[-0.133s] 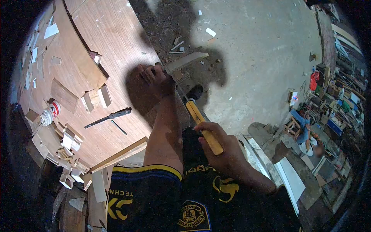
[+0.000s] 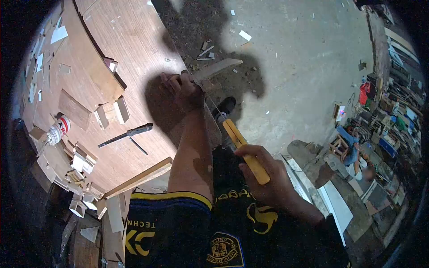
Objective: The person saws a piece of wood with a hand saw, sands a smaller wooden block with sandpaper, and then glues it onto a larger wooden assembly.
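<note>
My right hand (image 2: 263, 172) is wrapped around the yellow wooden handle of a handsaw (image 2: 243, 147). Its thin blade runs up and left toward the table edge, close to my left hand (image 2: 185, 91). That left hand lies in dark shadow at the edge, fingers bent over a light wooden strip (image 2: 219, 69) and pressing it down. The strip's far end juts out past the edge over the floor. How the blade's tip meets the wood is hard to see in the shadow.
On the wooden tabletop (image 2: 129, 58) lie a dark pointed tool (image 2: 127, 135), a white and red bottle (image 2: 58, 130), and several small wood pieces (image 2: 120, 110). Scraps litter the floor (image 2: 304, 58). A person (image 2: 353, 152) sits at the right near piled clutter.
My right hand has pulled the saw slightly down and to the right, away from the table edge. My left hand stays on the wooden strip.
</note>
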Demonstrator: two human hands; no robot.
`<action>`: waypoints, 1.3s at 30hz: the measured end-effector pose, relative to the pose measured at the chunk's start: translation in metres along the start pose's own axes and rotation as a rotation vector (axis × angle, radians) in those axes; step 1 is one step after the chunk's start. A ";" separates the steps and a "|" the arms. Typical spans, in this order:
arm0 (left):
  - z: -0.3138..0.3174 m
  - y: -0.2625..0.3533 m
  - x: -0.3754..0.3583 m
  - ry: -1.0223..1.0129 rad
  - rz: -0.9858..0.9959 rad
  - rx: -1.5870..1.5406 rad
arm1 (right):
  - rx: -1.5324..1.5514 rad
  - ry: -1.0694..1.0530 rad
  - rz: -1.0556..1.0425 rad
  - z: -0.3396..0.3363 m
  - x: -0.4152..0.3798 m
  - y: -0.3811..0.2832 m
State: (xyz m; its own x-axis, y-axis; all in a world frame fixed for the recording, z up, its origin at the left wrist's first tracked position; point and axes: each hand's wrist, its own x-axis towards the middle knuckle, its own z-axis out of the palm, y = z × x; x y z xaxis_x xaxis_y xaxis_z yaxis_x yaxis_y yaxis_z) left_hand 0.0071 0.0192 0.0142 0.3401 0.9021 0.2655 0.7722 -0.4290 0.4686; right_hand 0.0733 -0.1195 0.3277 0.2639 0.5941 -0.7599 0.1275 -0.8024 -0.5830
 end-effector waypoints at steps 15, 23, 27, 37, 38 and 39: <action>0.012 -0.014 -0.025 -0.105 0.184 0.094 | 0.052 0.114 0.013 0.012 -0.002 0.012; 0.011 -0.010 -0.014 -0.005 0.180 -0.027 | 0.003 0.007 0.074 0.008 -0.009 0.006; -0.007 -0.003 -0.008 -0.027 0.138 -0.018 | 0.036 0.022 0.062 0.002 -0.010 0.004; -0.015 0.006 -0.005 -0.037 0.095 -0.016 | 0.090 0.092 -0.044 0.007 0.007 0.012; -0.010 0.004 -0.007 -0.035 0.091 -0.018 | 0.085 0.092 -0.044 0.007 0.007 0.010; 0.000 0.000 -0.008 0.002 0.074 -0.031 | 0.082 0.074 -0.024 0.007 0.008 0.008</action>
State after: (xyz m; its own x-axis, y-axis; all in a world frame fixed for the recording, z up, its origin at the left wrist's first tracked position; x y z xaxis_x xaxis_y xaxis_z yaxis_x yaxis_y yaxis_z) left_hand 0.0042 0.0123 0.0115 0.3942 0.8680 0.3018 0.7284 -0.4954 0.4733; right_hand 0.0695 -0.1207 0.3153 0.3320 0.6051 -0.7236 0.0569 -0.7785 -0.6250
